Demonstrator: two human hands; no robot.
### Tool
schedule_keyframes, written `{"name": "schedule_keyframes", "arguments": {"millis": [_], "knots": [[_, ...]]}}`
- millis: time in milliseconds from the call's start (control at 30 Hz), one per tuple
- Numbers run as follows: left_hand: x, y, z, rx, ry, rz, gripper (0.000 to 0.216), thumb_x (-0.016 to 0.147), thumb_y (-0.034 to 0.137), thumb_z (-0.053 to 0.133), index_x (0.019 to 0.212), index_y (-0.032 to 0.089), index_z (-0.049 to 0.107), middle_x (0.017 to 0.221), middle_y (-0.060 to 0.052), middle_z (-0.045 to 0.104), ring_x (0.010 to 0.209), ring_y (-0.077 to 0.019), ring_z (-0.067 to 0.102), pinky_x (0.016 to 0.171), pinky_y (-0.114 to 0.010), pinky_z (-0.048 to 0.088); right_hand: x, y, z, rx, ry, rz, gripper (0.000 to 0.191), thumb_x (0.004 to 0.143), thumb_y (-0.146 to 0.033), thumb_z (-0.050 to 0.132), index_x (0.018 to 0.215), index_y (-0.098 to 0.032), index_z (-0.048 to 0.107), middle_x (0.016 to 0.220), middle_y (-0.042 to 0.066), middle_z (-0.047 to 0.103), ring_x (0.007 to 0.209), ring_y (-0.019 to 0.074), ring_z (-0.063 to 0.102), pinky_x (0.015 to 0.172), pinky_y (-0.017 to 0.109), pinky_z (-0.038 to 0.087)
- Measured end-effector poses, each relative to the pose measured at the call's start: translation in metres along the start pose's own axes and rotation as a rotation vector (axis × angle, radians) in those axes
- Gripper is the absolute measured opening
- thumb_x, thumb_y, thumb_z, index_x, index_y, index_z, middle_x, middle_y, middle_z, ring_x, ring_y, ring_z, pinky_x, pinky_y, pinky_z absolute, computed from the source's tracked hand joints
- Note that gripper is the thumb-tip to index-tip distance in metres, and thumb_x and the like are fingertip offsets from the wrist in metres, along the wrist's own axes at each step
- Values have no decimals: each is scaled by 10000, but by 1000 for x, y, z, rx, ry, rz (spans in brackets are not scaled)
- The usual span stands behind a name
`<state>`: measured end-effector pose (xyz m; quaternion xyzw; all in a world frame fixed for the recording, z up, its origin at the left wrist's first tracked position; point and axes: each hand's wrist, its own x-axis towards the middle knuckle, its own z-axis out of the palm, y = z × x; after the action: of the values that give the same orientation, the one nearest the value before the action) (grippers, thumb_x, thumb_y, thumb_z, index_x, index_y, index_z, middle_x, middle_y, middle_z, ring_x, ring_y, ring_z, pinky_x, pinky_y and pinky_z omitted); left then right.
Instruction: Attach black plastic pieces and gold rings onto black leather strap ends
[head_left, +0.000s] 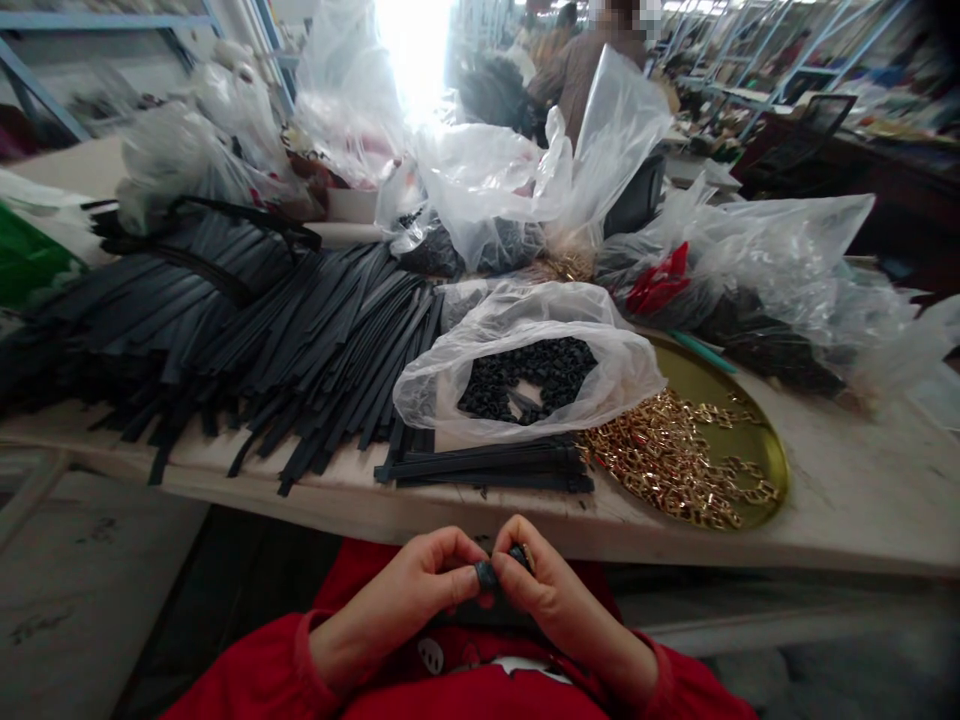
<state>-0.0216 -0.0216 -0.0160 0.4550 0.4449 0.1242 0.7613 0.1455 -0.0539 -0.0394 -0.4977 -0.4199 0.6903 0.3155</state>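
My left hand [420, 585] and my right hand [544, 585] meet in front of my lap, below the table edge, both in red sleeves. Their fingers pinch together on a small black strap piece [487, 573], and a glint of a gold buckle [525, 553] shows at my right fingertips. On the table just ahead lies a short stack of black straps [487, 465]. Behind it an open clear plastic bag [525, 375] holds small black loops. To the right a gold round tray [757, 440] carries many gold buckles [675, 465].
A large heap of long black straps [247, 320] covers the table's left half. Several clear plastic bags [750, 270] with dark parts and something red crowd the back. A person [585, 60] sits beyond the table. Bare wooden table [862, 490] lies at right.
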Motion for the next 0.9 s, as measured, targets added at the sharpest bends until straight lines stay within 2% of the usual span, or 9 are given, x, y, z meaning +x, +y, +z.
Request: {"name": "schedule_keyframes", "arguments": {"millis": [200, 333, 433, 600, 733, 900], "knots": [[-4, -9, 5, 138, -78, -41, 385, 768, 526, 474, 744, 144, 515, 555, 32, 552, 484, -76, 468, 448, -176, 311, -5, 3, 0, 40, -49, 68, 349, 758, -535, 498, 739, -207, 380, 519, -91, 324, 453, 58, 243, 409, 190, 179], [-10, -12, 7, 122, -184, -65, 427, 777, 555, 443, 767, 140, 544, 546, 47, 494, 459, -61, 411, 433, -175, 293, -15, 5, -3, -102, -106, 4, 283, 812, -470, 454, 774, -192, 414, 593, -56, 407, 524, 72, 309, 466, 200, 241], [-12, -11, 7, 164, -237, -98, 450, 784, 554, 422, 747, 132, 575, 515, 58, 444, 432, -52, 360, 402, -171, 249, -20, 9, -5, -277, -93, -67, 204, 828, -386, 455, 779, -188, 457, 621, -42, 419, 569, 89, 341, 519, 222, 277], [-13, -11, 6, 306, -178, -103, 378, 807, 464, 409, 696, 140, 570, 535, 44, 479, 462, -65, 411, 421, -170, 282, -19, 16, -5, -367, -25, -91, 128, 803, -311, 490, 770, -187, 484, 648, -33, 434, 594, 101, 362, 542, 233, 292], [-17, -10, 6, 339, -198, -75, 294, 819, 409, 402, 745, 163, 546, 617, 42, 509, 533, -77, 451, 480, -172, 335, -17, 16, -5, -342, -62, -81, 116, 807, -301, 485, 830, -188, 490, 702, -23, 475, 622, 103, 391, 563, 229, 313], [-20, -9, 9, 440, -201, -49, 309, 839, 396, 355, 716, 170, 526, 620, 39, 499, 539, -84, 438, 475, -180, 324, -21, 19, -3, -482, -71, -81, 102, 817, -277, 456, 800, -186, 499, 681, -18, 486, 612, 108, 405, 553, 238, 304]]}}
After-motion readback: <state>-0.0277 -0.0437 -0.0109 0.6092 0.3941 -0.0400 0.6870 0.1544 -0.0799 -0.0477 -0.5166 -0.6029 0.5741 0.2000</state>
